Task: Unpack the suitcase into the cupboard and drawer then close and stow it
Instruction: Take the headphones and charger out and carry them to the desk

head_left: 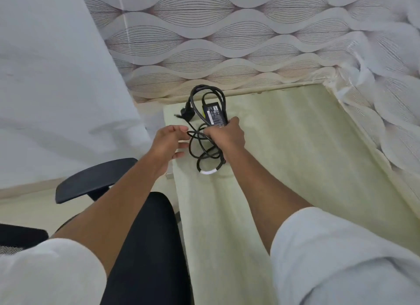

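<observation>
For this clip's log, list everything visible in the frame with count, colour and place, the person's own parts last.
Black power adapter brick with coiled black cable: one, black with a white band on one loop, held above the far left of the desk.
Pale cream wooden desk top: one, cream, centre and right, against the wall.
Black office chair with armrest: one, black, lower left beside the desk.
Grey wave-patterned wallpaper: one wall covering, grey with fine lines, behind and right of the desk.
White curtain: one, white, left.
Left hand: one, fingers relaxed, touching a cable loop.
Right hand: one, grips the brick and cable bundle.
White sleeves: two, white, bottom corners.
</observation>
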